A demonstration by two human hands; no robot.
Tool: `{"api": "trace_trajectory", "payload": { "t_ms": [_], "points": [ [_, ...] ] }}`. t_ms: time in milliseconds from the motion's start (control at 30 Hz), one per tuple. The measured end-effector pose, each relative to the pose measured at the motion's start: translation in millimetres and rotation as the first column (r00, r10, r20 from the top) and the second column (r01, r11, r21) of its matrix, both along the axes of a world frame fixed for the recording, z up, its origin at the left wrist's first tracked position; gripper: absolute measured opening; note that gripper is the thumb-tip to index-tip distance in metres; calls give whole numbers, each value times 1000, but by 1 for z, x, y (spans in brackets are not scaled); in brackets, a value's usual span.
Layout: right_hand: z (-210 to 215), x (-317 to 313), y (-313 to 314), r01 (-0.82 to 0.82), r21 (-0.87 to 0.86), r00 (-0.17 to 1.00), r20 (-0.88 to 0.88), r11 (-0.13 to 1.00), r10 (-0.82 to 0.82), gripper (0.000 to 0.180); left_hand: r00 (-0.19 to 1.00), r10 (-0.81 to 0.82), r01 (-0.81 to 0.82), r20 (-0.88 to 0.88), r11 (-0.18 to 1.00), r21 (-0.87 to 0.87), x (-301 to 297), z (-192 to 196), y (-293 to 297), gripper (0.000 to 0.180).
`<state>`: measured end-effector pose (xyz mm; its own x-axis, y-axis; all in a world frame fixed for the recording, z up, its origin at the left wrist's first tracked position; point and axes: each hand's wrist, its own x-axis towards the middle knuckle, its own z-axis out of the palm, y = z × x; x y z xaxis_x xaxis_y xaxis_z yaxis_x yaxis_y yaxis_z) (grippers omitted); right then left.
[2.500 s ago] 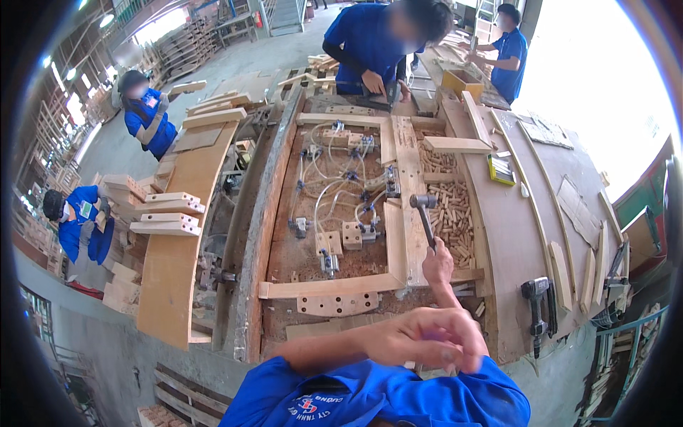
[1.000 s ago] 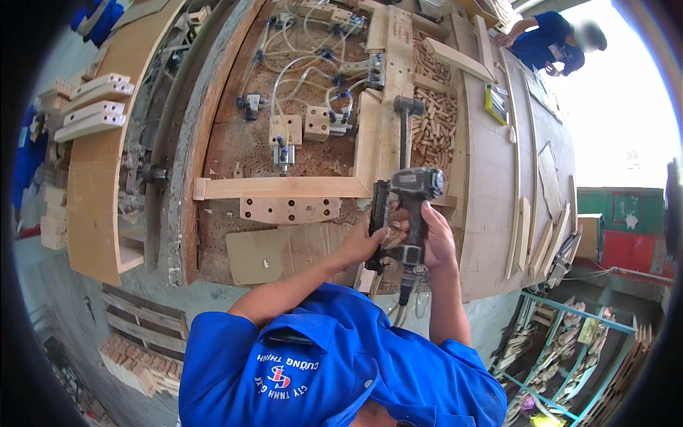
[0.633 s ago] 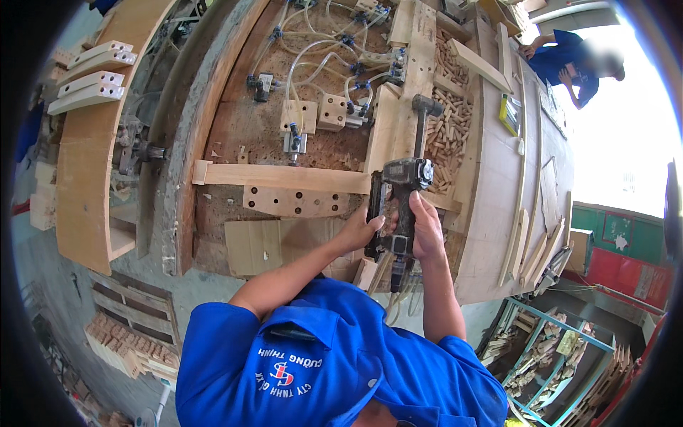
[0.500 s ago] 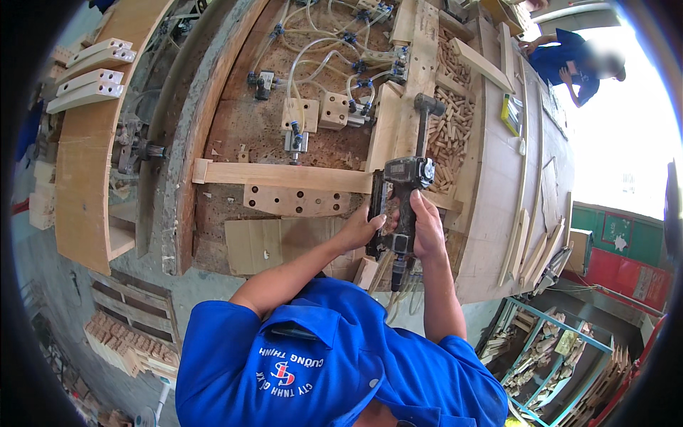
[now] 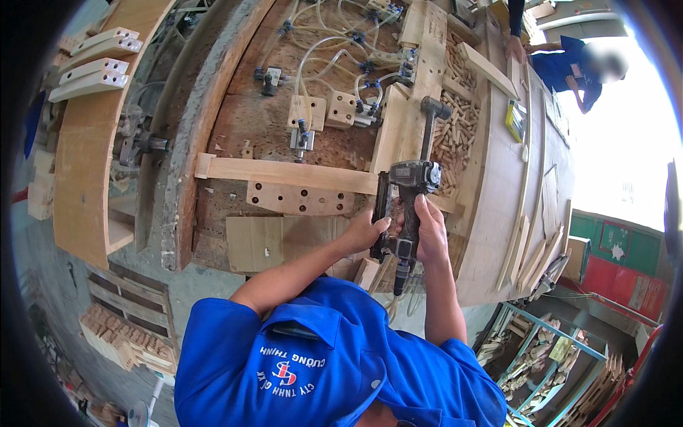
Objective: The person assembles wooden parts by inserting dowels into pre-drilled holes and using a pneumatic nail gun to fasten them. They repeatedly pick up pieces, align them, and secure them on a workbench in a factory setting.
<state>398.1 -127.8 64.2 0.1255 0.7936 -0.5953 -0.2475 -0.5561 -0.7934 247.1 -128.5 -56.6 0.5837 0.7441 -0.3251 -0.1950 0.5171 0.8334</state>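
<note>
Both my hands are on a black pneumatic nail gun (image 5: 410,203) near the front of the workbench. My left hand (image 5: 366,231) closes on its dark magazine side, and my right hand (image 5: 431,224) wraps round the handle. An air hose fitting hangs from the tool's lower end. Just left of the gun lies a long pale wooden strip (image 5: 292,173), with a small block at its left end. Below the strip is a wooden plate with dark holes (image 5: 300,198). Behind the gun, a hammer (image 5: 431,121) rests with its head away from me.
Clear air tubes and pneumatic cylinders (image 5: 301,139) spread across the back of the bench. Wooden dowels (image 5: 455,121) fill a trough at right. Flattened cardboard (image 5: 256,242) lies at the front edge. A co-worker in blue (image 5: 569,67) stands at far right; another hand (image 5: 515,50) reaches in nearby.
The view has shifted slightly. My hands keep the same hold on the nail gun. At the far right, another person's dark-sleeved hand has come in over the bench.
</note>
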Motion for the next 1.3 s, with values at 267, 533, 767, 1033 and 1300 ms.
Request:
{"api": "trace_trajectory", "payload": {
  "t_ms": [267,533,767,1033,1300],
  "points": [
    [4,-1,-4,-9,-21,1000,4,1000,9,42,998,56,-56,0,996,68,3,-5,-6,63],
    [4,-1,-6,-2,-22,1000,-12,1000,2,40,998,32,-29,56,999,-44,-1,2,-9,60],
    [38,30,-33,124,90,986,101,988,-133,33,979,-128,153,-161,976,152,-1,31,1,58],
    [51,162,-100,228,144,534,809,963,-247,38,398,855,143,-334,302,943,-128,61,157,38],
    [-2,257,-126,102,-85,-301,947,991,112,54,213,656,460,-724,586,667,-219,39,249,36]
  ]
}}
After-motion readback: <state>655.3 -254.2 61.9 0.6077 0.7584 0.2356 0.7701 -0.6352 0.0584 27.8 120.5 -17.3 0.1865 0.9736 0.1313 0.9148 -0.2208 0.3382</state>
